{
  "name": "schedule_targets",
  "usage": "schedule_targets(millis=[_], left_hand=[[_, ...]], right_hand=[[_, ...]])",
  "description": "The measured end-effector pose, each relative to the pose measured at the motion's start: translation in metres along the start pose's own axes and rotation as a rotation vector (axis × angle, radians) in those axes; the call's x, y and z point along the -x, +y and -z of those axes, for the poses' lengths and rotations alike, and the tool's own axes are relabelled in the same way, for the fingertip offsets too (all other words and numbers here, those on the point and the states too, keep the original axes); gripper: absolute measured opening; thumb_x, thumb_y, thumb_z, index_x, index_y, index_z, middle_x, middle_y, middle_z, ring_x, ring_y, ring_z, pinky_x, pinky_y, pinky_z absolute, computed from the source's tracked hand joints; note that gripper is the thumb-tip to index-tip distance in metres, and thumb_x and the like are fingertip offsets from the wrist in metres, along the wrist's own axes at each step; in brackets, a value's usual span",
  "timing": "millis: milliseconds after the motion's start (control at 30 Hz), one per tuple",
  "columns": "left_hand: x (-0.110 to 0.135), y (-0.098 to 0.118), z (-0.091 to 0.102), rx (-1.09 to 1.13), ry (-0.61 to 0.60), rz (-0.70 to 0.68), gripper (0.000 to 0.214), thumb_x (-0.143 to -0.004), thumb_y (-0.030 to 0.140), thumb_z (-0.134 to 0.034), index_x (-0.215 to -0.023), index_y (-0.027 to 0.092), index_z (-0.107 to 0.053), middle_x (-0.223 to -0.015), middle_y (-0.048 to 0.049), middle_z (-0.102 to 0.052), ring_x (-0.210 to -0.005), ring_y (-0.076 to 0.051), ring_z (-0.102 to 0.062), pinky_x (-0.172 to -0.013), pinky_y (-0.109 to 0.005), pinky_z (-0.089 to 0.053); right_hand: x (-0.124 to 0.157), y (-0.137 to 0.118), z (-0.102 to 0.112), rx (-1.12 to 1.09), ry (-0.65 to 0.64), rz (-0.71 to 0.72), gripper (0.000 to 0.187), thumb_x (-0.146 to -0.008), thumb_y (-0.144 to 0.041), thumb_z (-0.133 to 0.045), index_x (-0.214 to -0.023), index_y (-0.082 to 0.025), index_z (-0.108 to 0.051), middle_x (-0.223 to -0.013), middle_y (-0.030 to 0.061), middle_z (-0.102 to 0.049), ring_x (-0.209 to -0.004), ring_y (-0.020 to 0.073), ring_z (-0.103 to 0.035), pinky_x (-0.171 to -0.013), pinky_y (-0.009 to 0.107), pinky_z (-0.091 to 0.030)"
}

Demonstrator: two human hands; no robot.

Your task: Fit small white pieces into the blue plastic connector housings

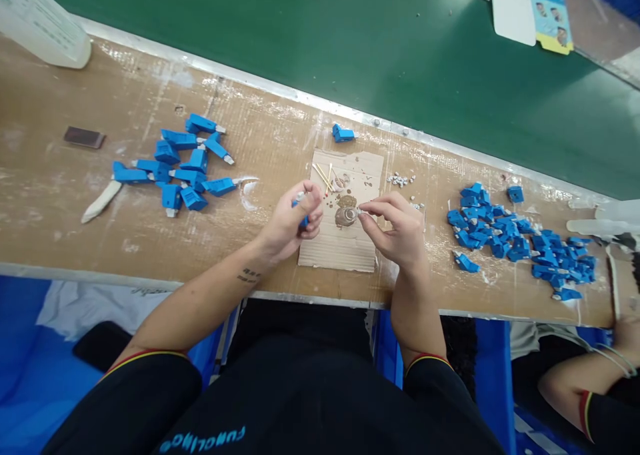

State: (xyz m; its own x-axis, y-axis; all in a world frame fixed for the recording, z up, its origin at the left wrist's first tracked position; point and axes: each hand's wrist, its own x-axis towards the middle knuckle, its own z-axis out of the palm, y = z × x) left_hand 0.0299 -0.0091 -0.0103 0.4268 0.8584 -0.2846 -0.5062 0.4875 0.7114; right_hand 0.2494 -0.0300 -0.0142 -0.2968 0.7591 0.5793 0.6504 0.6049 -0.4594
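Note:
My left hand is closed around a blue plastic part with a pale tip; the fingers cover most of it. With thumb and forefinger together, my right hand pinches a small pale piece, too small to make out well. The pinch is over a brown glossy wet patch on a cardboard sheet. Several thin yellow sticks lie on that sheet's upper left. Right of the sheet is a scatter of small grey pieces.
Blue parts lie in a left group and a larger right heap; a single blue part sits behind the cardboard. A dark block, a whitish strip and a plastic bottle are left. A co-worker's arm shows right.

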Motion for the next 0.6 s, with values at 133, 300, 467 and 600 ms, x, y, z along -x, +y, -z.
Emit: schedule_targets(millis=[133,300,467,600], left_hand=[[0.001,0.014,0.008,0.13,0.043,0.08,0.033,-0.071,0.034,-0.08,-0.084,0.022,-0.052,-0.066,0.0012,-0.057,-0.053,-0.011,-0.051,-0.043,-0.019,-0.033],[-0.001,0.018,0.01,0.173,0.109,0.094,0.017,-0.07,0.023,-0.061,-0.081,0.022,-0.048,-0.068,-0.001,-0.058,-0.052,-0.013,-0.052,-0.043,-0.021,-0.033],[-0.004,0.015,0.01,0.167,0.155,0.078,0.015,-0.075,0.023,-0.06,-0.082,0.022,-0.047,-0.068,-0.001,-0.057,-0.053,-0.014,-0.053,-0.044,-0.022,-0.033],[-0.005,0.014,0.009,0.149,0.205,-0.005,0.007,-0.077,0.02,-0.059,-0.076,0.02,-0.051,-0.066,-0.0035,-0.058,-0.063,-0.016,-0.057,-0.054,-0.024,-0.044]], right_hand=[[0.006,0.015,-0.002,0.061,-0.146,-0.033,0.014,-0.1,-0.023,-0.066,-0.099,-0.024,-0.079,-0.086,0.0039,-0.075,-0.08,0.0176,-0.069,-0.072,0.033,-0.057],[0.01,0.019,-0.004,0.097,-0.207,-0.063,0.016,-0.099,-0.023,-0.065,-0.1,-0.024,-0.081,-0.087,0.0048,-0.073,-0.082,0.0192,-0.067,-0.075,0.035,-0.056],[0.011,0.02,-0.002,0.128,-0.249,-0.07,0.016,-0.099,-0.024,-0.066,-0.1,-0.025,-0.081,-0.087,0.0049,-0.073,-0.082,0.02,-0.066,-0.076,0.036,-0.056],[0.011,0.02,-0.003,0.127,-0.233,-0.049,0.016,-0.1,-0.024,-0.065,-0.098,-0.025,-0.081,-0.085,0.0047,-0.073,-0.081,0.0195,-0.066,-0.074,0.035,-0.054]])
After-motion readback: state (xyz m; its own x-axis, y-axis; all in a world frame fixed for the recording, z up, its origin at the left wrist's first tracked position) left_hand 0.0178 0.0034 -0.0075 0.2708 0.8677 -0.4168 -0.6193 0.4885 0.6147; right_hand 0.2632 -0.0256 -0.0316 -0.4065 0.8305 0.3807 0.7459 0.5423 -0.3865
